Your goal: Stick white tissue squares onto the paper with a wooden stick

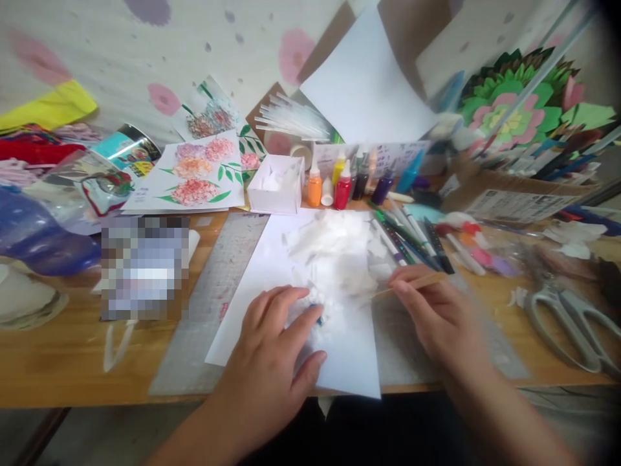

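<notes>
- Left hand (276, 333): palm down above the white sheet (242, 317), fingers spread, thumb standing apart. Index fingertip meets a small blue piece (319, 314) among white bits (326, 307). No firm grip visible; the touch probably steadies the piece.
- Right hand (439, 314): thumb and fingers pinch a thin wooden stick (429, 280) near its front, presumably for fine control. Its tip points left, towards the bits; contact is too blurred to judge.
- Fluffy white material (334, 236) lies on the sheet just beyond the bits, likely to stay within reach.
- Sheet rests on a grey cutting mat (189, 336), perhaps to shield it and show up small pieces.
- Orange bottle (314, 188) and red bottle (342, 189) stand upright at the back, seemingly out of the hands' way.
- Writing: handwritten card (407, 162) behind the bottles, illegible from here. Flower picture (194, 175) carries a small note, also unreadable. Can (126, 145) and cardboard box (519, 204) bear printed labels; I can make out no brand.
</notes>
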`<control>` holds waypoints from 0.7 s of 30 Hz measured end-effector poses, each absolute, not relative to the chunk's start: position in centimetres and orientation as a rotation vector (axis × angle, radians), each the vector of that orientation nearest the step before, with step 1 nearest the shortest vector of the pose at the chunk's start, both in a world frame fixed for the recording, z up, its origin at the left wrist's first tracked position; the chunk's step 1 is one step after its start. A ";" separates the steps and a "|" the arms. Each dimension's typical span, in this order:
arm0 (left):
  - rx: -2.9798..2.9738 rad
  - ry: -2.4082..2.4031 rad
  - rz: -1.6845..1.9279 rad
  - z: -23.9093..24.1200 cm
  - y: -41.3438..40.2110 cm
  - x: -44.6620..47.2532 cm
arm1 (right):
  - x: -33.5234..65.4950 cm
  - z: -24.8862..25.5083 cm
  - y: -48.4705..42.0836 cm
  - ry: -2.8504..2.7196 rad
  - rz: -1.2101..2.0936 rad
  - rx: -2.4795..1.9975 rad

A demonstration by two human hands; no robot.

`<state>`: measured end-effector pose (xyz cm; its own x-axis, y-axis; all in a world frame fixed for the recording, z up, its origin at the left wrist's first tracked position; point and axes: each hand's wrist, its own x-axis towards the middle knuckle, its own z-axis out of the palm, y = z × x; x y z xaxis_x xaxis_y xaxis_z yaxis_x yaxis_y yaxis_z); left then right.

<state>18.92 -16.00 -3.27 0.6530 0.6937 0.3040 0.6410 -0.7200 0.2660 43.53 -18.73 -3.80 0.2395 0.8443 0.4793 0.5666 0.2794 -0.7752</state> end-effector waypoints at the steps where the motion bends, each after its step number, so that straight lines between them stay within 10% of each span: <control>1: 2.748 1.093 0.579 -3.3 -16.0 18.9 | 43.3 -3.6 -18.6 -1.498 0.313 -1.389; 21: 2.689 1.000 0.696 -3.5 -16.1 18.2 | 42.7 -3.5 -18.2 -1.466 0.193 -1.583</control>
